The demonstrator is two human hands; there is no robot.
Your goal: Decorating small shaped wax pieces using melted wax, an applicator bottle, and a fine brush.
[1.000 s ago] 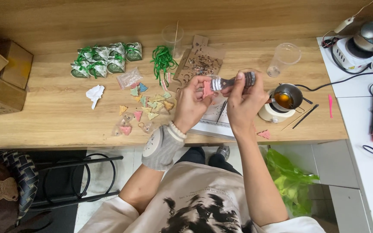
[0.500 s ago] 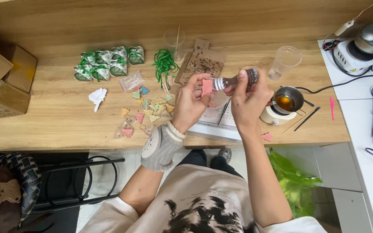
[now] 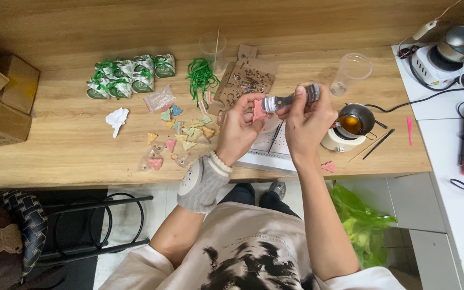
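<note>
Above the table's (image 3: 55,134) front edge, the left hand (image 3: 238,129) pinches a small pink piece (image 3: 257,109). At its 3 o'clock, the right hand (image 3: 308,117) grips a metal tool (image 3: 288,99) touching that piece. A small pot (image 3: 355,119) of amber liquid sits at the right hand's 3 o'clock.

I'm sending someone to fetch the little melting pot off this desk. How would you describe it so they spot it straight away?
Start at the wooden table and go to its right end, beside the white side unit. Just past the person's right hand stands a small dark metal pot with amber liquid in it, on a round cream warmer base. The clear plastic cup behind it is empty; only the pot holds liquid.
</note>
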